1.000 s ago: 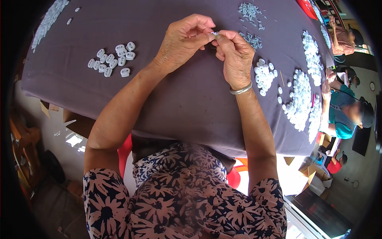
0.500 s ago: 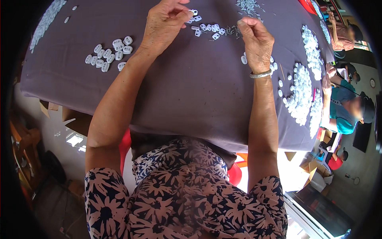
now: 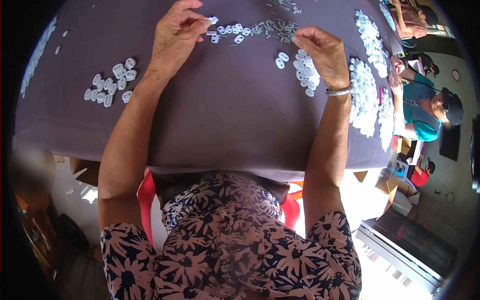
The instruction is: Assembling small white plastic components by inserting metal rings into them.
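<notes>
My left hand point(image 3: 177, 37) is at the far middle of the table, thumb and forefinger pinched on a small white plastic piece point(image 3: 213, 20) that they partly cover. Beside it lies a short row of similar white pieces point(image 3: 234, 29) with two holes. My right hand point(image 3: 322, 55), a bracelet on its wrist, is closed with thumb and forefinger together at the right edge of a scatter of small grey metal pins point(image 3: 272, 29). Whatever its fingertips hold is too small to make out. Close to that hand is a heap of white oval pieces point(image 3: 306, 70), partly hidden by it.
A loose group of white oval pieces point(image 3: 110, 82) lies left of my left forearm. Larger heaps of white parts point(image 3: 364, 95) spread along the right side of the dark tablecloth point(image 3: 225, 115). More pins point(image 3: 287, 6) lie at the far edge. A co-worker point(image 3: 425, 107) sits at the right.
The whole view has shifted, so the table's things appear farther left. Relative to the pins, my right hand has moved right, uncovering more white ovals. My left hand keeps its pinch.
</notes>
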Tool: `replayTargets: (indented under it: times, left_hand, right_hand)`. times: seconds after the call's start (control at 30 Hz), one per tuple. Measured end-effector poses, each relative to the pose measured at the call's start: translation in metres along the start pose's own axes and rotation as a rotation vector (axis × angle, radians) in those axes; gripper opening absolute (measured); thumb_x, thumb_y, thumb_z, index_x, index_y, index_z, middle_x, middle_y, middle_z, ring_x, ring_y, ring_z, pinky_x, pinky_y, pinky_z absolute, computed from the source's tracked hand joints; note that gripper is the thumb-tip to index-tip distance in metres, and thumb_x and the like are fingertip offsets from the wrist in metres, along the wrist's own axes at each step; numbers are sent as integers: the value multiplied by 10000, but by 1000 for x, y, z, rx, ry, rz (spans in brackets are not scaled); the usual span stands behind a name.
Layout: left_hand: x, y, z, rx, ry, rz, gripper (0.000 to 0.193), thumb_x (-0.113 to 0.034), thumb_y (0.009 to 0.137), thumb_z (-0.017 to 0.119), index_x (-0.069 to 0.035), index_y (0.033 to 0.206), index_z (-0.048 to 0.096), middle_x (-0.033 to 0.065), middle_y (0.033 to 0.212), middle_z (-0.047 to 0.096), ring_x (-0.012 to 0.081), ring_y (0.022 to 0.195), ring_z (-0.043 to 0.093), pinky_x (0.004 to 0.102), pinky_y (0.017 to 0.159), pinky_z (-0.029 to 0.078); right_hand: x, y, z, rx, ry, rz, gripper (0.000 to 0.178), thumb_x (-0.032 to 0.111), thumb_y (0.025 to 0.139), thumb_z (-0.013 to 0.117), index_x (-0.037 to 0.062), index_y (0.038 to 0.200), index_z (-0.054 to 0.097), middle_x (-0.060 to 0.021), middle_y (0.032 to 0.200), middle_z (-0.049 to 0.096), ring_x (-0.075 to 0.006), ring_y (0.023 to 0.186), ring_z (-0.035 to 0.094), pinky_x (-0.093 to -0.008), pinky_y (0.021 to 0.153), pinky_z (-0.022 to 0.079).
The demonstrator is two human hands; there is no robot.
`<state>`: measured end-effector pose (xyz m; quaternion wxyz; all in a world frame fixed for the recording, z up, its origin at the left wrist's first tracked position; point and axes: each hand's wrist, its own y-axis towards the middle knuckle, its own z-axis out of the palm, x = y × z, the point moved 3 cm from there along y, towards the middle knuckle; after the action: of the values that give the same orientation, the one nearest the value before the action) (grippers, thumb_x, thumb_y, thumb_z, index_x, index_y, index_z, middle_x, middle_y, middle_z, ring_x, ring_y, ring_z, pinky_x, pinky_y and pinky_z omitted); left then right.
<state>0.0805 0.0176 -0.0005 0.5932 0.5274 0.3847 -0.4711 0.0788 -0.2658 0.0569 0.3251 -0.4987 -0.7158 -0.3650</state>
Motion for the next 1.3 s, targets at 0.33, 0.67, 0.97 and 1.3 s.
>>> replayTargets:
  times: [0.33,0.67,0.97,1.3]
  left_hand:
    - [0,0,-1,-26,119,-73,364,-23,853,650,-47,1188,507,9,837,624,62,716,564,201,606,464]
    - [-3,-1,0,2,149,-5,326,45,854,616,-32,1147,496,-1,779,596,32,640,528,180,552,438]
    - [7,-1,3,32,-68,45,176,84,851,593,-9,999,566,-9,901,548,34,674,503,184,585,420]
    - [-8,-3,7,4,188,-114,407,-87,854,677,-38,1223,511,0,875,641,55,761,571,205,639,462]
  right_hand:
    - [11,-30,14,106,-352,20,53,69,800,706,36,837,688,10,706,602,-61,609,543,-212,557,438]
    - [19,-28,23,136,-460,-62,102,116,757,737,50,820,691,-14,708,613,-107,581,558,-257,556,458]
    - [39,-2,72,135,-263,-247,120,2,767,706,29,875,662,-4,751,586,-81,600,531,-229,558,441]
    - [35,17,95,303,-412,-361,107,35,778,674,21,816,574,-59,718,534,-191,616,534,-307,580,436]
